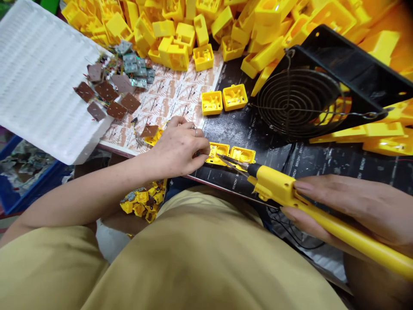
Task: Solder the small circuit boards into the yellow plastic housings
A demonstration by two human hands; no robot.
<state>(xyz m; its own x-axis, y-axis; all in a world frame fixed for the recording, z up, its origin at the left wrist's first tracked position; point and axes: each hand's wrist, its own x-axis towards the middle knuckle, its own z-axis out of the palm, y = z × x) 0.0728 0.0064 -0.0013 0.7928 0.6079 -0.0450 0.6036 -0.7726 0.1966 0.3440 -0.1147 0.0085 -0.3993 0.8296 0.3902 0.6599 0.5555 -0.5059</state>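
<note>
Yellow plastic was everywhere on the worktop (226, 129): a great heap of housings (226, 21) banked along the far edge, and two open ones side by side (224, 100) on the dark mat. Nearer the person, another pair of housings (229, 155) sat at the worktop's front edge, touching each other. The left hand (180, 148) rested just beside that pair, fingers curled together and pinched at the left housing's edge, a ring showing on one finger (what exactly the fingertips gripped was too small to tell). The right hand (355, 211) was closed around the yellow handle of a soldering iron (290, 193), fingers laid along the shaft, and the iron's dark tip reached in over the left housing of the near pair, seemingly touching it. Beside the left hand's wrist lay a small brown circuit board (149, 130) on a yellow part. More brown circuit boards (106, 97) were scattered on a printed sheet (174, 92) further left, with a few grey-green ones (134, 64) behind them. A white ribbed tray (38, 82) lay tilted over the worktop's left corner. A black fan with a wire guard (297, 101) leaned at the right, near the heap. Below the worktop's edge, by the person's lap, sat a cluster of assembled yellow parts (143, 202).
</note>
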